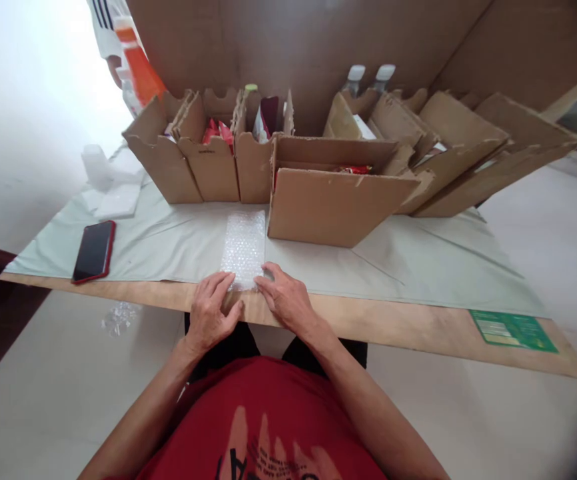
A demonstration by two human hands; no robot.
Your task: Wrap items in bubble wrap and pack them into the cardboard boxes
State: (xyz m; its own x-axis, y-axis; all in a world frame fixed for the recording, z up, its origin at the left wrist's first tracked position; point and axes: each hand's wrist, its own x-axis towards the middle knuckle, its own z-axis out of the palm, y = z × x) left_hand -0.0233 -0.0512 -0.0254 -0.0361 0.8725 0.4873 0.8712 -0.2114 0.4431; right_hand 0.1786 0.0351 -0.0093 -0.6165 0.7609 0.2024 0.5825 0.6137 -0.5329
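A clear bubble wrap sheet point(244, 247) lies flat on the green-grey cloth, its near end reaching the bare wooden edge. My left hand point(212, 310) rests palm down at its near left corner. Those fingertips touch the wrap, and the thumb is spread apart over the wood. At the near right corner, my right hand point(287, 298) has its thumb and fingers bent around the wrap's edge. Just beyond the right hand stands a cardboard bin point(338, 207) with a red packet point(356, 170) inside.
More cardboard bins point(216, 170) line the back. A phone point(93, 251) lies at left, near white blocks point(118, 200). A green printed packet point(513, 330) is on the right edge. Bottles point(382, 79) stand behind the bins. Another person's sleeve point(104, 33) shows at upper left.
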